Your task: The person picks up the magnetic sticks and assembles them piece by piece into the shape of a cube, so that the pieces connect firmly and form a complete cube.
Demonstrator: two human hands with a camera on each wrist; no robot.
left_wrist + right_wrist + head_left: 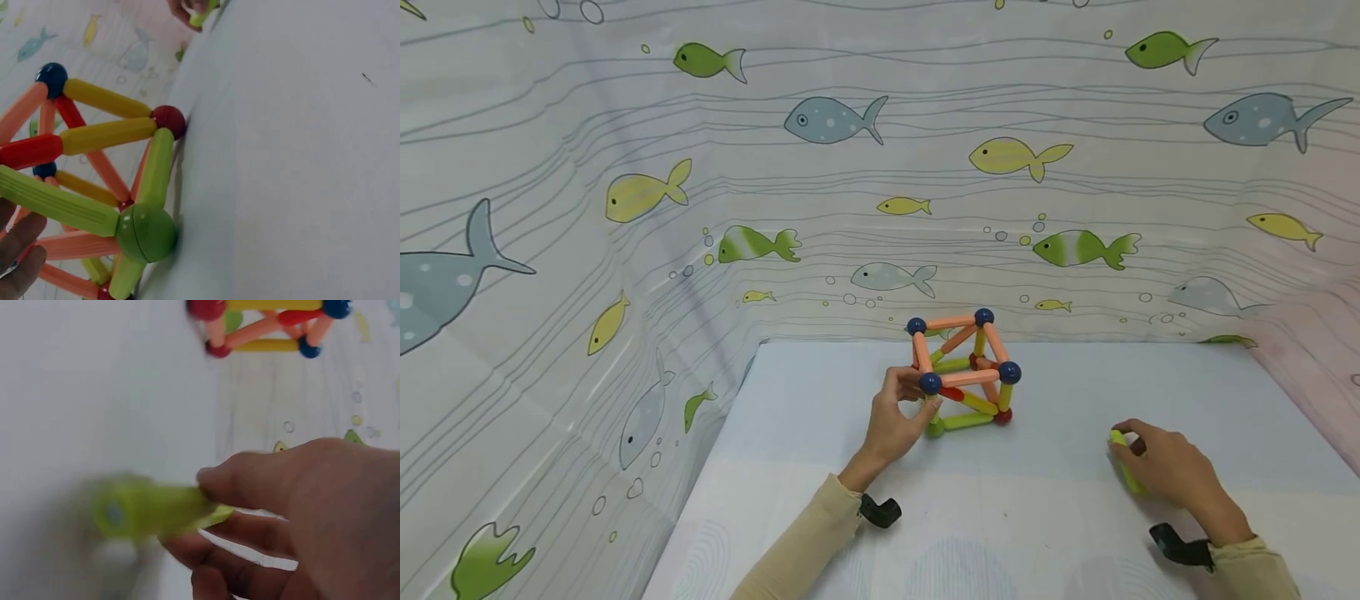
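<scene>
A cube-like frame (pixel 977 377) of magnetic building sticks and balls stands on the table, with navy balls on top and red and green balls below. At its front-left upright, my left hand (pixel 895 421) grips the frame between thumb and fingers, just under a navy ball (pixel 930 383). The left wrist view shows the green ball (pixel 146 233) at the base of that lime upright close up. Well to the right, my right hand (pixel 1168 467) pinches a yellow-green magnetic stick (pixel 153 511) low over the table. Its metal end faces the camera, blurred. Whether a second stick lies behind it, I cannot tell.
The white table (pixel 850 533) ends at a fish-print curtain (pixel 820 183) behind and on the left, with a pink curtain part (pixel 1322 358) on the right. Black wrist straps (pixel 880 510) show at both sleeves.
</scene>
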